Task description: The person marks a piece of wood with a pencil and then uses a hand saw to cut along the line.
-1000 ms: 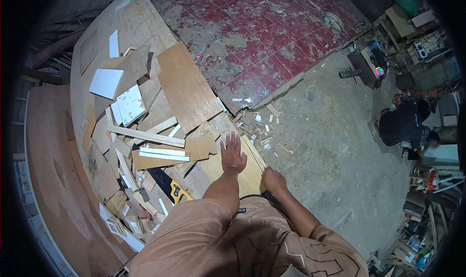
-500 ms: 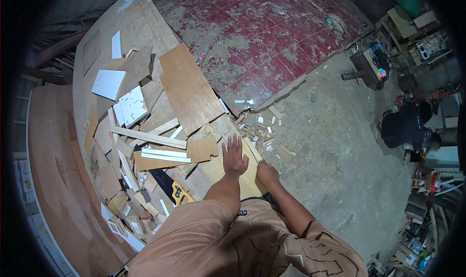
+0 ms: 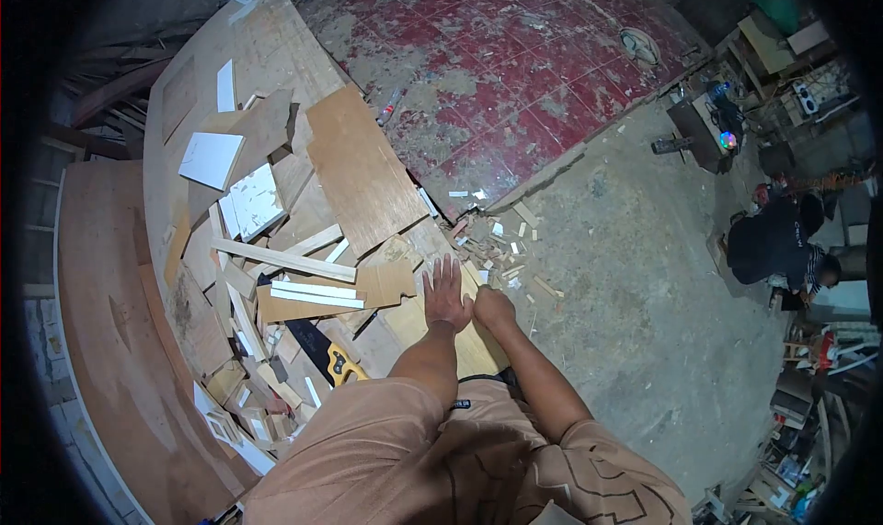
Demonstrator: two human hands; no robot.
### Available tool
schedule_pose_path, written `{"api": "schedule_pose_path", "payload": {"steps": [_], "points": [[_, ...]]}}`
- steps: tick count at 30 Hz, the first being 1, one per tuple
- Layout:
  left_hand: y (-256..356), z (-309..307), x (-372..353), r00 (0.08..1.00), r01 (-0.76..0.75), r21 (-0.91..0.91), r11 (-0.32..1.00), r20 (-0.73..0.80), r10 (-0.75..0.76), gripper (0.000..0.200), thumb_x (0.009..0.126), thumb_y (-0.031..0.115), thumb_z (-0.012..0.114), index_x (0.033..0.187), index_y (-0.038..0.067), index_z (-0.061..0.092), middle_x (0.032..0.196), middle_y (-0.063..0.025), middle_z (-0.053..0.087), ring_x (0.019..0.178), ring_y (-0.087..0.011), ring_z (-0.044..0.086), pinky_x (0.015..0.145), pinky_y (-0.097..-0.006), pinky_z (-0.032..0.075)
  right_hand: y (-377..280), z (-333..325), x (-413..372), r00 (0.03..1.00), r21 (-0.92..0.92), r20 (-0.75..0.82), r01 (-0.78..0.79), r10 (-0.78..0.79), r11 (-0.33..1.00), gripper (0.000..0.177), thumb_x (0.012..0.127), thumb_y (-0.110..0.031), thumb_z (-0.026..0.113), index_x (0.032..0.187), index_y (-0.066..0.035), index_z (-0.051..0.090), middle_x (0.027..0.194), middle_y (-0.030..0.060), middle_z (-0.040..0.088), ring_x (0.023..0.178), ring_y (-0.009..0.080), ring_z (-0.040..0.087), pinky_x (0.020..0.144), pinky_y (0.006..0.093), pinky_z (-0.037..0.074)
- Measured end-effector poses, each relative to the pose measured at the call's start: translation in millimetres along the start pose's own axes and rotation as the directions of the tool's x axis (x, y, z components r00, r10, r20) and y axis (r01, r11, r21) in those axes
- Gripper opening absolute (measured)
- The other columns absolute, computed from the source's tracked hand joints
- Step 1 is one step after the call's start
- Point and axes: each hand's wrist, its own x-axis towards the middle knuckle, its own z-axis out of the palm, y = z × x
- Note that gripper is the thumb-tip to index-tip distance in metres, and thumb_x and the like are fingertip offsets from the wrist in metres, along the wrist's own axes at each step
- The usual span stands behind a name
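My left hand [image 3: 445,297] lies flat with fingers stretched out on a pale wooden board [image 3: 480,348] at the workbench's right edge. My right hand [image 3: 496,310] is closed in a fist beside it, along the board's edge. Whatever the right hand grips is hidden by its fingers. To the left of my left arm lies a handsaw [image 3: 340,363] with a yellow handle and dark blade, partly under a brown board. A dark thin tool [image 3: 365,323] rests a little left of my left hand.
Offcuts, white strips [image 3: 317,294] and a brown plywood sheet [image 3: 368,175] cover the bench on the left. Wood scraps [image 3: 497,249] litter the concrete floor ahead. Red tiles [image 3: 515,92] form a raised floor beyond. Another person [image 3: 773,240] crouches at the far right.
My right fist has moved forward and slightly left along the board's edge, closer to my left hand. The left hand stays flat in place on the board.
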Motion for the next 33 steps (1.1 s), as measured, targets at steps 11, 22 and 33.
{"api": "schedule_pose_path", "payload": {"steps": [11, 22, 33], "points": [[-1.1, 4.5, 0.0, 0.999, -0.016, -0.002, 1.000, -0.049, 0.016, 0.082, 0.084, 0.034, 0.051, 0.153, 0.004, 0.018, 0.161, -0.0137, 0.009, 0.149, -0.0325, 0.006, 0.119, -0.0538, 0.003, 42.8, -37.3, -126.8, 0.978, 0.023, 0.104, -0.185, 0.182, 0.983, 0.026, 0.090, -0.018, 0.051, 0.099, 0.003, 0.062, 0.088, 0.0298, 0.067, 0.087, 0.0455, 0.066, 0.077, 0.0540, 0.051], [-1.7, 4.1, 0.2, 1.000, -0.007, -0.023, 1.000, -0.028, 0.007, 0.083, 0.084, 0.035, 0.049, 0.153, 0.005, 0.015, 0.162, -0.0127, 0.007, 0.149, -0.0317, 0.005, 0.119, -0.0530, 0.003, 9.4, 7.5, -4.1, 0.999, 0.036, -0.034, -0.027, 0.029, 0.999, 0.027, 0.088, -0.017, 0.049, 0.097, 0.003, 0.065, 0.094, 0.0290, 0.067, 0.090, 0.0441, 0.067, 0.079, 0.0525, 0.053], [-1.4, 4.7, 0.3, 1.000, -0.006, 0.023, 1.000, -0.017, 0.006, 0.082, 0.084, 0.037, 0.049, 0.153, 0.004, 0.017, 0.162, -0.0136, 0.007, 0.149, -0.0318, 0.004, 0.119, -0.0535, 0.002, 30.1, -34.6, -103.8, 0.979, -0.027, 0.135, -0.148, 0.151, 0.989, 0.024, 0.088, -0.011, 0.047, 0.101, 0.003, 0.062, 0.096, 0.0283, 0.067, 0.091, 0.0441, 0.067, 0.080, 0.0516, 0.053]]}}
